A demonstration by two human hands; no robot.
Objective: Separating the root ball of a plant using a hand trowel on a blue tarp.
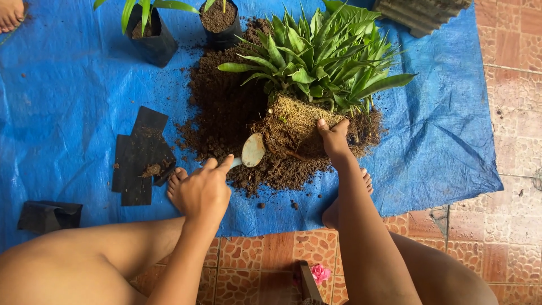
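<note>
Surface: blue tarp (73,85) on tiled floor (508,113).
Soil pile (220,107): tarp centre.
Left hand (204,191): gripping spoon (252,150), bowl against root ball (293,127).
Right hand (334,138): clasping leafy plant's root ball.

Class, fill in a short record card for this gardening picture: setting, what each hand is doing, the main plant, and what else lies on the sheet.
Setting: blue plastic sheet spread over a tiled floor
Left hand: holds a spoon, its bowl against the root ball
Right hand: grips the root ball of the leafy plant
Soil: loose heap around the plant
Also on sheet: two black grow bags with plants, flattened black plastic pieces
</note>
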